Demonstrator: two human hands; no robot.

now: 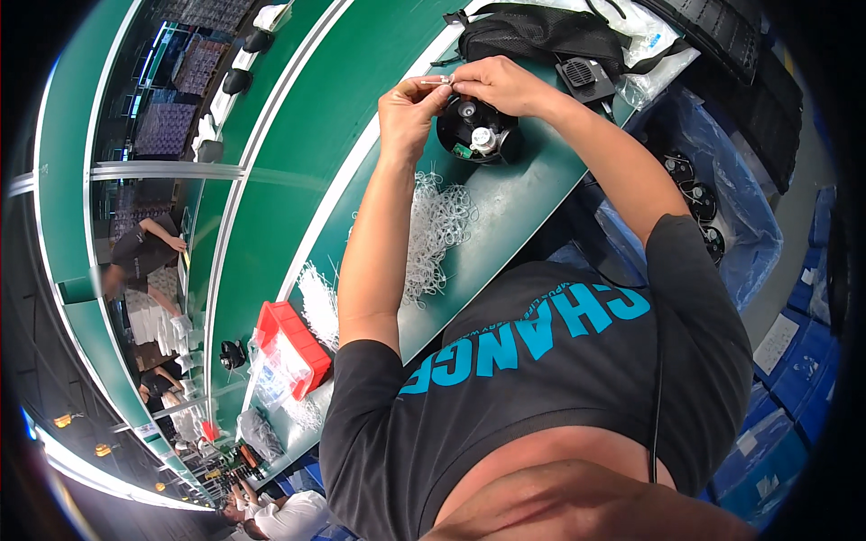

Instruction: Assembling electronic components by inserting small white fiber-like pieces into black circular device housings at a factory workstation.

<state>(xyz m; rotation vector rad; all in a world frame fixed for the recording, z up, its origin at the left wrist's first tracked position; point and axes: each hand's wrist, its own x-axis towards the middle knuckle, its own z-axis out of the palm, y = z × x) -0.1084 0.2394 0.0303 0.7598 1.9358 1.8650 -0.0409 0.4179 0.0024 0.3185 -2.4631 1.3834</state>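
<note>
Green bench [505,225]: both hands, left [408,110] and right [498,83], pinch a small white tie [437,81] above a black fan [478,132].

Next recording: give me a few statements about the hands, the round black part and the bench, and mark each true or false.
1. Both hands, left hand and right hand, pinch a small white piece between them. True.
2. The round black part lies in the red bin. False: it sits on the green bench, right below the hands.
3. A heap of thin white ties lies on the bench beside the left forearm. True.
4. The red bin stands beyond the hands, next to the black mesh bag. False: it stands nearer the person, by the left elbow.
</note>
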